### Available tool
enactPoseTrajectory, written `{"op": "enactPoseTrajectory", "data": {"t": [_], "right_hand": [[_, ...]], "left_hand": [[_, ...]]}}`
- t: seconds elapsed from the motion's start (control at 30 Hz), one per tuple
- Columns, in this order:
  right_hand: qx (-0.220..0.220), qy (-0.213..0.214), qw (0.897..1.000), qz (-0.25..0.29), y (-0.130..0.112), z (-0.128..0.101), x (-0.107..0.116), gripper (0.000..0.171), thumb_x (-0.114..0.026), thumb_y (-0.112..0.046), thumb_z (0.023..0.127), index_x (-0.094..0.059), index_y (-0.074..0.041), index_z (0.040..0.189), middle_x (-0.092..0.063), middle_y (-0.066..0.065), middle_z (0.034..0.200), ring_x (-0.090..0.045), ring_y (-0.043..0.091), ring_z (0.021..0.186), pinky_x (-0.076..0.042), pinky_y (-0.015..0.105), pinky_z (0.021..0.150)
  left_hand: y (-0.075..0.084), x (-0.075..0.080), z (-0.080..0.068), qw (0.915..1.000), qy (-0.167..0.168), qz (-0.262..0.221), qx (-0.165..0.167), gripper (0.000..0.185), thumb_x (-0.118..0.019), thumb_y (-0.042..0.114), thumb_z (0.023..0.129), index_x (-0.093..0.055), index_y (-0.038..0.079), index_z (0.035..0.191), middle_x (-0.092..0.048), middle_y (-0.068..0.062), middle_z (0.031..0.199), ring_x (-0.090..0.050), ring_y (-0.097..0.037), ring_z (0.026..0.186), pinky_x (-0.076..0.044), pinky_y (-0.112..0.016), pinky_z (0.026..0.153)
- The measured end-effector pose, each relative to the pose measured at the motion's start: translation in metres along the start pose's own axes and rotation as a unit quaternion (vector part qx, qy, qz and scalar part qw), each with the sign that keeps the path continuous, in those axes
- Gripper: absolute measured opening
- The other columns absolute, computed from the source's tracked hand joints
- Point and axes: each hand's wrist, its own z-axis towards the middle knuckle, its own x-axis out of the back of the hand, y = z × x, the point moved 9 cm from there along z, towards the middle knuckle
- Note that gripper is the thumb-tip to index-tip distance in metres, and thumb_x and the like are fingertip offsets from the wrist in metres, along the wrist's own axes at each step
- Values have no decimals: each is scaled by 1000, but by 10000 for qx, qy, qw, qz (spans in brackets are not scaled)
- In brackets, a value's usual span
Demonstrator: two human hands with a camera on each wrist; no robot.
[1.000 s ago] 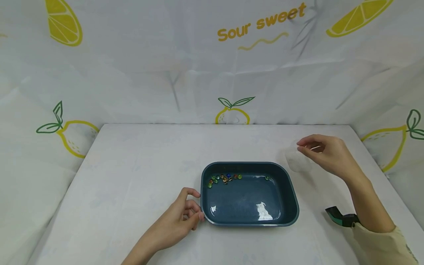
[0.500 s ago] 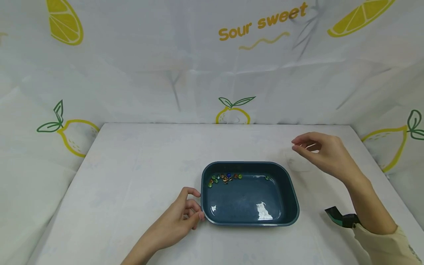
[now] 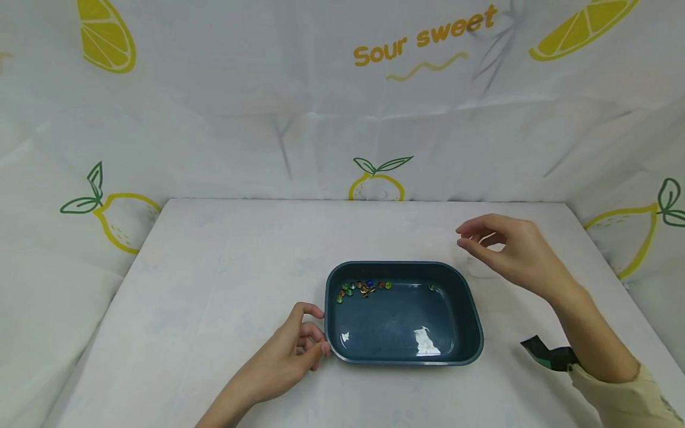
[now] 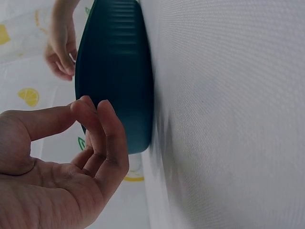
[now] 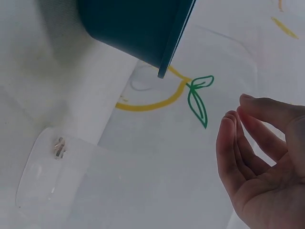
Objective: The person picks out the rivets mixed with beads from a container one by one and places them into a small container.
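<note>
A dark blue-green rectangular tub (image 3: 398, 333) holds several small coloured glass beads (image 3: 369, 288) along its far side; one green bead (image 3: 431, 287) lies apart at right. My left hand (image 3: 291, 356) has bent fingers at the tub's left wall, the fingertips against or very near the rim; contact is hard to tell in the left wrist view. My right hand (image 3: 503, 249) hovers behind the tub's right side, thumb and fingertips close together, nothing visible between them. Below it stands a clear plastic cup (image 5: 43, 186), faint in the head view, with a small shiny piece (image 5: 59, 148) showing inside.
The white-covered table (image 3: 214, 285) meets a pale hanging cloth (image 3: 214, 131) with lemon prints at the back and sides. A black and green strap (image 3: 551, 353) sits at the right wrist, beside a beige sleeve (image 3: 621, 392).
My right hand has moved left, from over the far side of the clear cup towards the tub. The left hand, tub and beads stay in place.
</note>
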Motion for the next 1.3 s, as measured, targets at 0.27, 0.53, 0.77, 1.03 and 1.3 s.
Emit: {"op": "enactPoseTrajectory", "data": {"t": [0.27, 0.53, 0.77, 1.03, 1.3], "right_hand": [[269, -296, 9982, 445, -23, 5, -3, 27, -87, -1, 88, -78, -13, 111, -81, -4, 100, -67, -6, 86, -54, 5, 82], [288, -721, 9945, 704, -38, 10, -14, 29, -88, -4, 89, -79, -17, 114, -80, -8, 103, -69, -2, 88, -57, 10, 81], [425, -1015, 9894, 944, -50, 14, -24, 27, -87, -6, 91, -79, -18, 114, -78, -12, 101, -69, 0, 88, -59, 15, 81], [604, -1342, 9812, 1245, -64, 17, -36, 26, -87, -9, 92, -78, -21, 113, -75, -18, 93, -68, 1, 87, -61, 19, 82], [506, -1735, 9762, 1197, -70, 19, -47, 25, -87, -12, 92, -78, -19, 115, -76, -16, 94, -69, -1, 86, -61, 22, 78]], "left_hand": [[1, -1, 0, 10000, -7, -15, 15, 44, -61, 10, 109, -36, 5, 146, -69, -13, 102, -63, -12, 76, -52, -23, 70], [1, 0, 0, 10000, 24, -33, 44, 44, -60, 7, 108, -37, 5, 146, -69, -13, 102, -63, -13, 76, -52, -23, 69], [-1, 0, 1, 10000, 34, -53, 59, 45, -60, 7, 108, -36, 5, 146, -69, -12, 102, -63, -13, 76, -53, -24, 68], [-1, 0, 1, 10000, 38, -16, 59, 45, -59, 6, 108, -36, 6, 146, -69, -12, 102, -63, -12, 77, -52, -23, 70], [-2, -1, 1, 10000, 40, -35, 48, 45, -60, 5, 108, -37, 6, 146, -68, -13, 101, -63, -12, 77, -53, -23, 70]]}}
